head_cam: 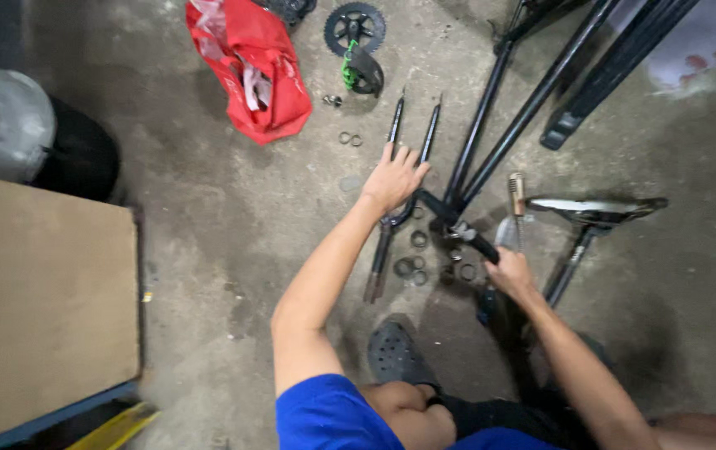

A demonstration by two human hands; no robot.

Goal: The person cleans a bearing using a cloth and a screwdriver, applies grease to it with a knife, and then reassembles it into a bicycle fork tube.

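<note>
A black bicycle fork (400,167) lies on the concrete floor, its two legs pointing away from me. My left hand (393,177) rests on top of it near the crown, fingers spread. My right hand (510,273) grips the head tube end of a black bicycle frame (491,125), whose tubes run up to the right. Several metal rings and bearing parts (415,265) lie scattered between my hands.
A red bag (254,62) and a black chainring with crank (356,33) lie further off. A hammer (515,212) and a saddle on its post (591,212) are at right. A brown board (41,292) is at left. My black clog (395,350) is below.
</note>
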